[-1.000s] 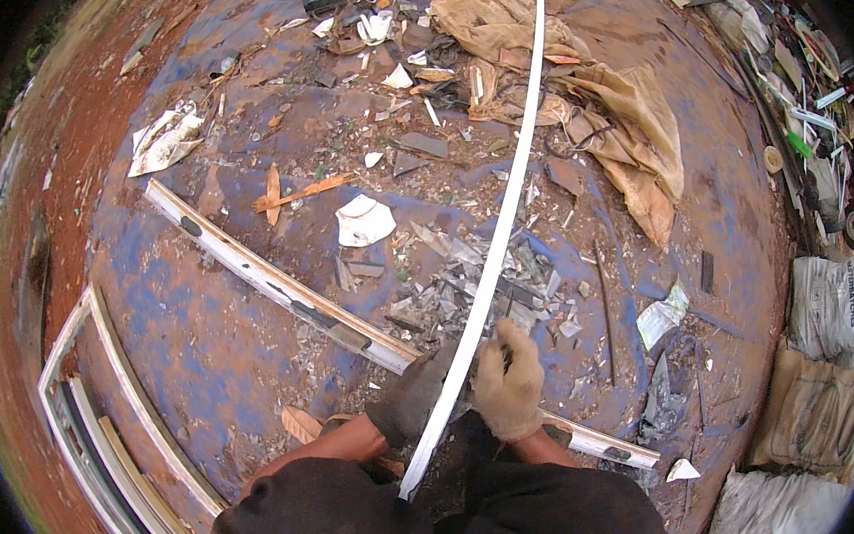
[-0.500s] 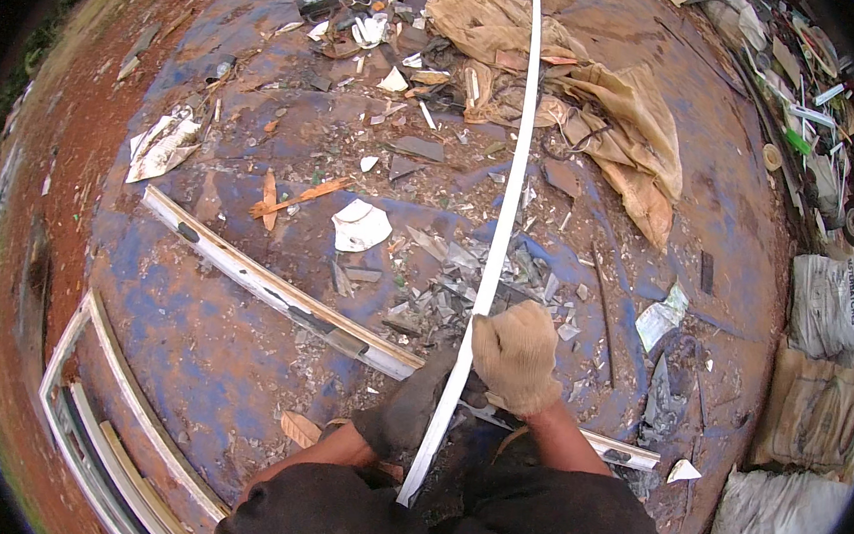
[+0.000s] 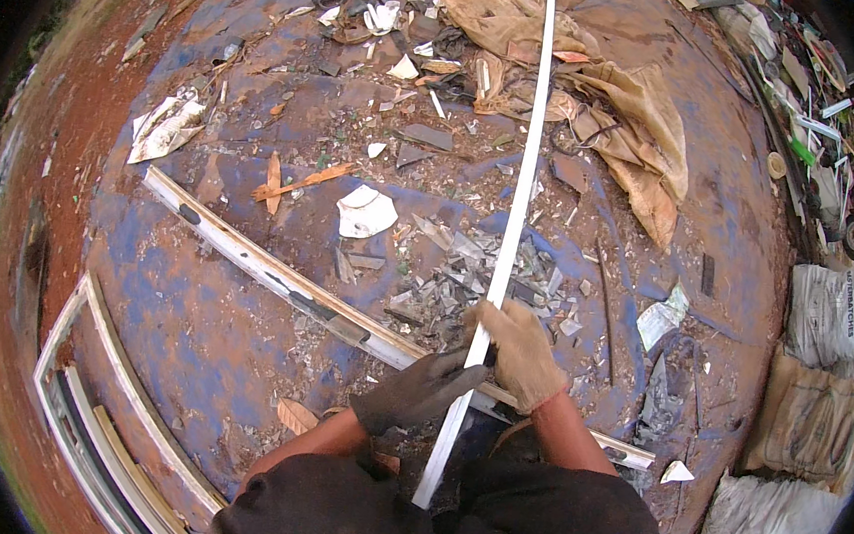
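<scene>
A long, thin white strip [image 3: 517, 209], which looks like plastic or painted trim, runs from between my knees away past the far edge of the view. My right hand [image 3: 524, 353], in a tan knit glove, is closed around it with the fingers across its front. Just nearer to me, my left hand [image 3: 419, 392], in a dark grey glove, grips the same strip from its left side. Under the hands a white frame bar [image 3: 276, 277] with dark patches lies crosswise on the ground, partly hidden by my hands and the strip.
Grey broken shards [image 3: 467, 270] lie beyond my hands. A white frame [image 3: 128, 374] rests at near left. Farther out are a white shard [image 3: 366, 212], a tan sack [image 3: 648, 134] and scattered debris. Stacked sacks [image 3: 818, 398] and a scrap heap [image 3: 837, 149] line the right side.
My left hand has moved up and right along the strip, and its fingers now reach across it. My right hand has turned, its fingers coming over the strip. The view has shifted slightly.
</scene>
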### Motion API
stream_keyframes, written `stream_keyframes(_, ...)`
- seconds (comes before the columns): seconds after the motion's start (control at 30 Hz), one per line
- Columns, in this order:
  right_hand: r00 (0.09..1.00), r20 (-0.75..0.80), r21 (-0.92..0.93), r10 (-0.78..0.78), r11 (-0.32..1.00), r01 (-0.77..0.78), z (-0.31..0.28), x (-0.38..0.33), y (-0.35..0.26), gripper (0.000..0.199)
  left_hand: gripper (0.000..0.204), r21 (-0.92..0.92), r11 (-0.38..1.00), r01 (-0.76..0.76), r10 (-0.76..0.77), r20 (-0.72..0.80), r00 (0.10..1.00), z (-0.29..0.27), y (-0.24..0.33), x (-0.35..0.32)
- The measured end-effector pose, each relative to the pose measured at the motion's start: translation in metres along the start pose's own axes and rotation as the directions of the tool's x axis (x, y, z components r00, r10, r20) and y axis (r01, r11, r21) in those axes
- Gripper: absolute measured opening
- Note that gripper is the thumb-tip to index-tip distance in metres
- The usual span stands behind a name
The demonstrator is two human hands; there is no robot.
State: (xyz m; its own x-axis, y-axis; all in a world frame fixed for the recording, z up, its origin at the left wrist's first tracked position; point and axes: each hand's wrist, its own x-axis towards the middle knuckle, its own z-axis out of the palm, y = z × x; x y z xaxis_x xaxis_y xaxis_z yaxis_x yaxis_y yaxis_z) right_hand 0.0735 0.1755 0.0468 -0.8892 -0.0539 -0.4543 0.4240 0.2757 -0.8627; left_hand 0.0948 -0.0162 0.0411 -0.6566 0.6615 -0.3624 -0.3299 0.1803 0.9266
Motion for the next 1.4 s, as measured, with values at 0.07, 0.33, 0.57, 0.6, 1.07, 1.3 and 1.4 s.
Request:
stream_keyframes(0.07,0.996,0.001,-0.004,-0.094,0.996,0.094,0.002,0.015,0.003,0.04,0.042,0.025,1.0,-0.005,0.006,-0.034,0.999,-0.003,0.001,-0.005)
stream_keyframes(0.33,0.986,-0.166,0.114,-0.031,0.992,0.05,0.012,0.062,0.001,0.048,0.034,-0.06,0.99,-0.131,0.112,-0.247,0.963,-0.006,-0.003,0.023)
stream_keyframes(0.57,0.984,-0.17,0.422,0.045,0.906,0.032,0.021,0.06,0.004,0.048,0.032,0.039,0.965,-0.259,0.255,-0.366,0.895,0.004,-0.015,0.027)
stream_keyframes(0.6,0.984,-0.158,0.489,0.08,0.872,0.008,0.021,0.062,0.005,0.048,0.032,0.007,0.966,-0.26,0.243,-0.373,0.896,0.004,-0.016,0.028)
stream_keyframes(1.07,0.993,-0.087,0.778,0.08,0.629,0.018,0.029,0.067,-0.007,0.04,0.023,-0.052,0.999,0.008,-0.04,-0.663,0.748,0.008,-0.038,0.021)
stream_keyframes(1.3,0.977,-0.166,0.673,0.135,0.74,0.012,0.02,0.076,-0.008,0.044,0.035,0.321,0.944,0.077,0.016,-0.278,0.96,-0.024,-0.008,-0.024)
stream_keyframes(1.4,0.976,-0.147,0.696,0.159,0.718,-0.012,0.017,0.08,-0.009,0.044,0.039,0.169,0.985,0.034,-0.011,-0.139,0.99,-0.005,-0.008,-0.028)
